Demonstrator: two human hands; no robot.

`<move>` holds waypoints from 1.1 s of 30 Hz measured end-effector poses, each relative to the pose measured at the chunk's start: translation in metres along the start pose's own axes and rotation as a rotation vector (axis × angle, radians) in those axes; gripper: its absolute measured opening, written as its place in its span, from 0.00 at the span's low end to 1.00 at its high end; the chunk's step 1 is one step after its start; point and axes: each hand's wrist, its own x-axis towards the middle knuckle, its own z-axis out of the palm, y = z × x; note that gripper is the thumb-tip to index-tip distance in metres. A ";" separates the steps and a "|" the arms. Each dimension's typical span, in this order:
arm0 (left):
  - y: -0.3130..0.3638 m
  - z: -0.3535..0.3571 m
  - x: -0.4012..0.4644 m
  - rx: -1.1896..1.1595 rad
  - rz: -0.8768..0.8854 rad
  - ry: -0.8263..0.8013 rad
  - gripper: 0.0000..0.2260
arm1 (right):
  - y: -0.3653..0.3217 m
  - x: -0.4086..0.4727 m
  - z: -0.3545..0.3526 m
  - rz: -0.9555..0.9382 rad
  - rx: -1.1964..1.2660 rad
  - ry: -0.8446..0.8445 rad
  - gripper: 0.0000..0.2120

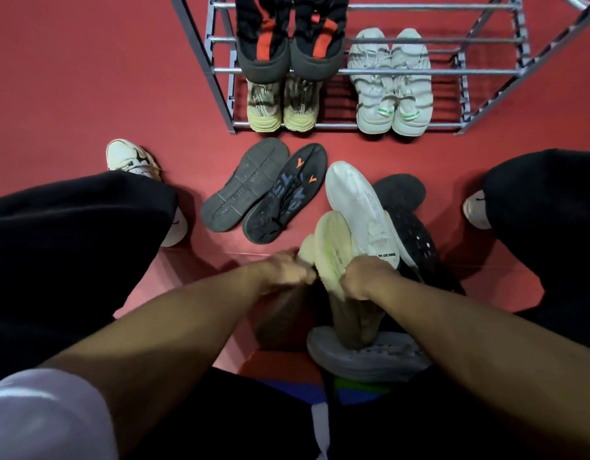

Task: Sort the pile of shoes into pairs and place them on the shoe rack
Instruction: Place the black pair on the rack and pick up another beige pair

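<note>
A grey metal shoe rack point(403, 72) stands ahead on the red floor. On it sit a black and red pair point(288, 51), a beige pair point(282, 106) and a pale grey pair point(391, 91). The pile lies between my knees. My left hand point(288, 270) grips a tan shoe point(280, 313) hanging toe down. My right hand point(363, 277) grips a matching cream shoe point(331, 250) by its heel. Behind them lie a white shoe point(360, 207) and a black knit shoe point(413, 234). A grey clog point(370, 358) lies lowest, under the held shoes.
Two shoes lie sole up in front of the rack: a grey sole point(245, 184) and a black sole with orange marks point(287, 194). My black trouser legs point(71, 247) flank the pile, with my own white sneakers point(132, 159) on the floor at left and right.
</note>
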 end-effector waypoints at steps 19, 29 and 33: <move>0.057 -0.098 -0.012 0.842 0.925 0.742 0.07 | 0.025 0.005 -0.059 -0.002 1.520 0.101 0.09; 0.050 -0.056 0.009 0.959 1.342 0.871 0.05 | 0.035 0.001 -0.069 -0.258 1.280 -0.180 0.10; 0.045 -0.047 0.004 0.636 0.917 0.836 0.15 | 0.030 0.014 -0.068 -0.221 1.369 -0.061 0.14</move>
